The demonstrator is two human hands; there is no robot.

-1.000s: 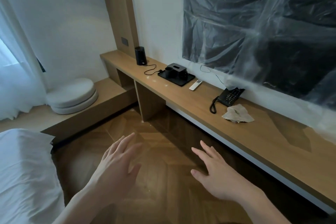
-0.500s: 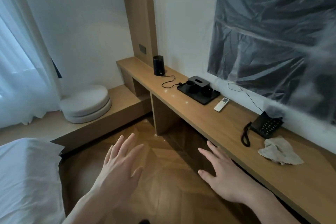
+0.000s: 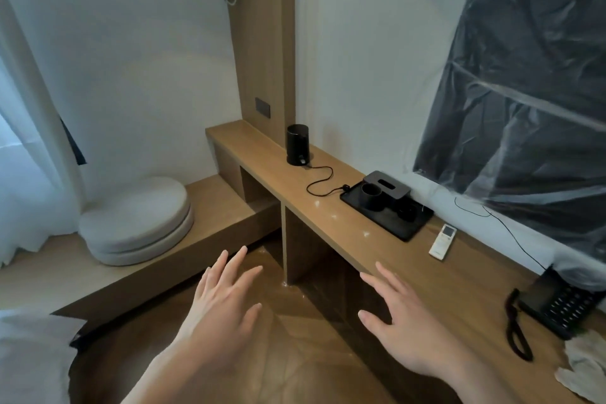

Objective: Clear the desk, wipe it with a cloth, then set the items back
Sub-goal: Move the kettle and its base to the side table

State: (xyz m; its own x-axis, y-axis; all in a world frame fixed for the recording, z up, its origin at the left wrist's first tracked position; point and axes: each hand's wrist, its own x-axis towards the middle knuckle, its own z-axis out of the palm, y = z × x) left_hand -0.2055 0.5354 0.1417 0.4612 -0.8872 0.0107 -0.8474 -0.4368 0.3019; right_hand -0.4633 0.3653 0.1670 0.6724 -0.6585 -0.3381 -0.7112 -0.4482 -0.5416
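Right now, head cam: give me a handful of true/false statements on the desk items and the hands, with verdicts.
1. Both hands, the left hand and the right hand, are empty with fingers spread. True.
2. The white remote lies on the black tray. False: it lies on the bare desk, beside the tray, on the telephone's side.
3. A cord runs from the black cylinder toward the tray. True.
4. The cloth is draped over the black telephone. False: it lies crumpled on the desk next to the telephone.
5. The desk has already been cleared. False: cylinder, tray, remote, telephone and cloth all sit on it.
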